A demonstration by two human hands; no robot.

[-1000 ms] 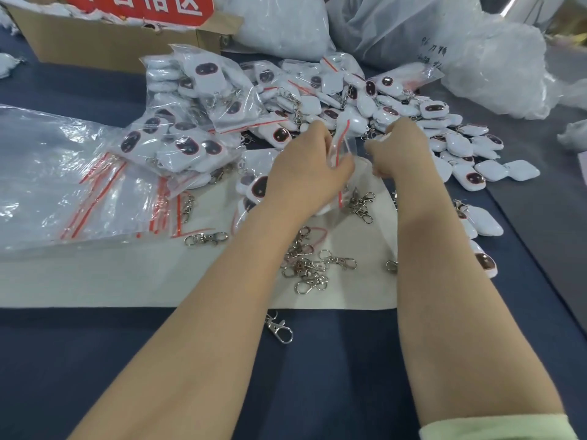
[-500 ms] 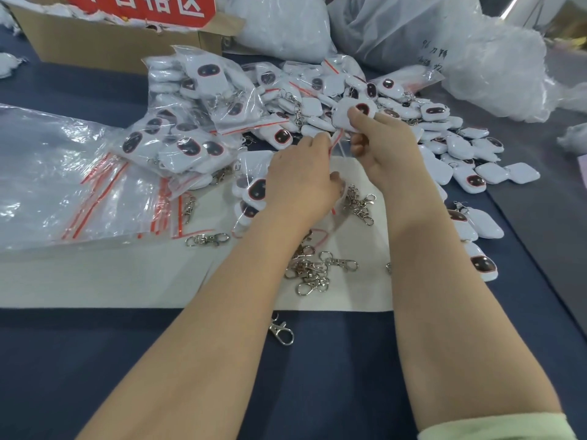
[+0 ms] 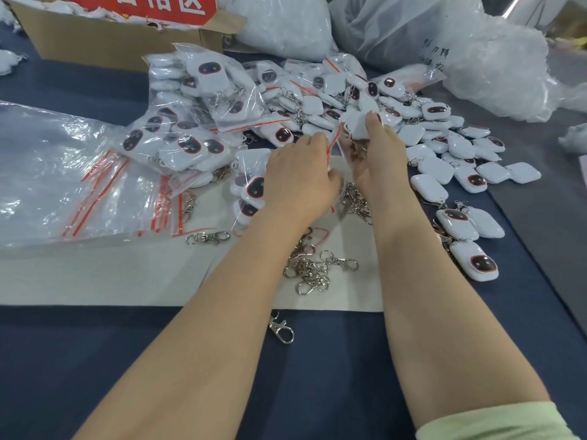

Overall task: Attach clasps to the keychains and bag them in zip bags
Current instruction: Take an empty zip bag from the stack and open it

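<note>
My left hand [image 3: 297,179] grips a clear zip bag [image 3: 334,144] by its red-striped mouth. My right hand [image 3: 378,157] pinches a white keychain [image 3: 357,122] just above the bag's opening, with its clasp hanging under the fingers. A heap of loose white keychains [image 3: 444,147] with dark oval faces spreads behind and to the right of my hands. Filled zip bags [image 3: 203,122] lie in a pile at the back left. Loose metal clasps [image 3: 313,269] sit on the white sheet [image 3: 95,274] between my forearms.
A stack of empty zip bags [image 3: 63,173] lies at the left. A cardboard box [image 3: 104,39] and large plastic sacks [image 3: 397,30] stand along the back. A single clasp [image 3: 282,330] rests on the dark blue tabletop [image 3: 317,376] near me.
My right hand has lifted a white keychain from the heap and brought it over the bag's mouth. My left hand keeps hold of the bag and has shifted slightly.
</note>
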